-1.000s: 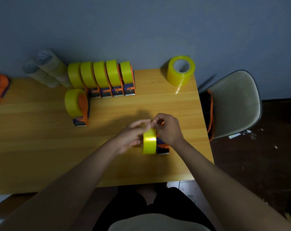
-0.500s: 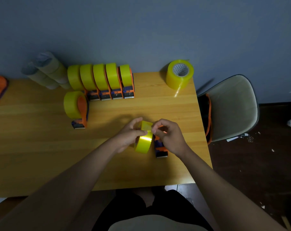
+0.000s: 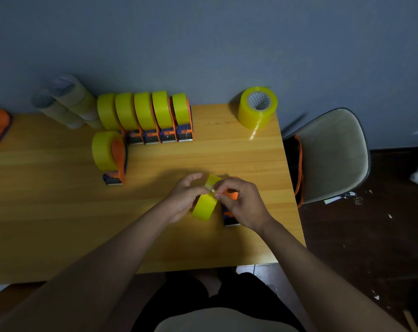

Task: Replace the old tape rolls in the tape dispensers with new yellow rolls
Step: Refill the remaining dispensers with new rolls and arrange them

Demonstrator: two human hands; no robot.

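Both forearms are bare, with no sleeves, and the hands [image 3: 186, 197] carry no gloves. Below are dark shorts [image 3: 179, 298] and a pale shirt [image 3: 227, 322].

Blue-grey wall [image 3: 203, 44] across the upper frame, wooden worktop [image 3: 59, 212] at centre left, pale shell chair [image 3: 335, 154] at right, dark littered floor [image 3: 370, 248] lower right, dim light

wooden tabletop [image 3: 59, 212] | beige shell chair [image 3: 332, 154] just right of it | blue-grey wall [image 3: 203, 44] behind | paper scraps [image 3: 356, 200] on dark floor [image 3: 370, 248]
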